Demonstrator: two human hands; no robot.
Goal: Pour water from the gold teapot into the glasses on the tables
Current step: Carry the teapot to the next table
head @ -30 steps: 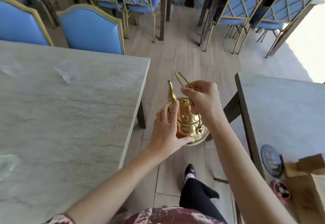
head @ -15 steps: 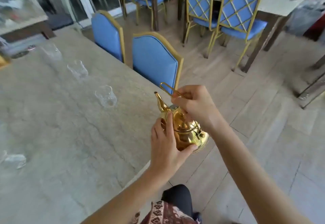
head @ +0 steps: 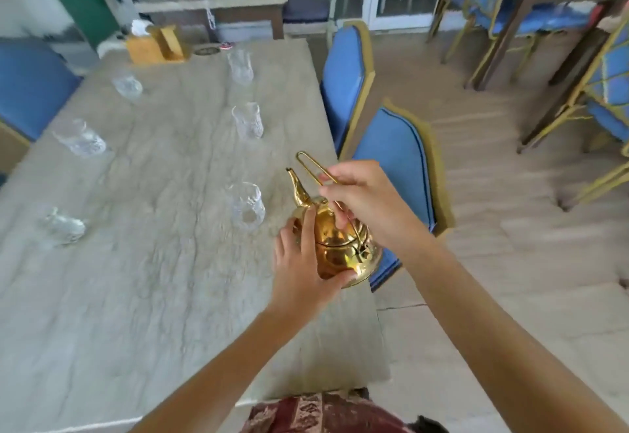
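I hold the gold teapot point(head: 337, 245) in the air over the right edge of the grey stone table point(head: 153, 262). My right hand point(head: 364, 201) grips its thin wire handle from above. My left hand point(head: 299, 262) cups the pot's body from the left. The spout points up and away, toward the nearest clear glass point(head: 246, 206), which stands just left of the pot. Several more clear glasses stand on the table, among them one in the middle point(head: 247, 120), one far back point(head: 240, 66) and one at the left point(head: 80, 138).
Two blue chairs with gold frames point(head: 394, 160) stand against the table's right side. A wooden tissue box point(head: 156, 44) sits at the table's far end. Another table and more blue chairs point(head: 612, 85) stand at the right across the wooden floor.
My view has swung left from the aisle onto the table, bringing several glasses into sight. The teapot, held the same way in both hands, now hangs over the table's right edge beside a glass.
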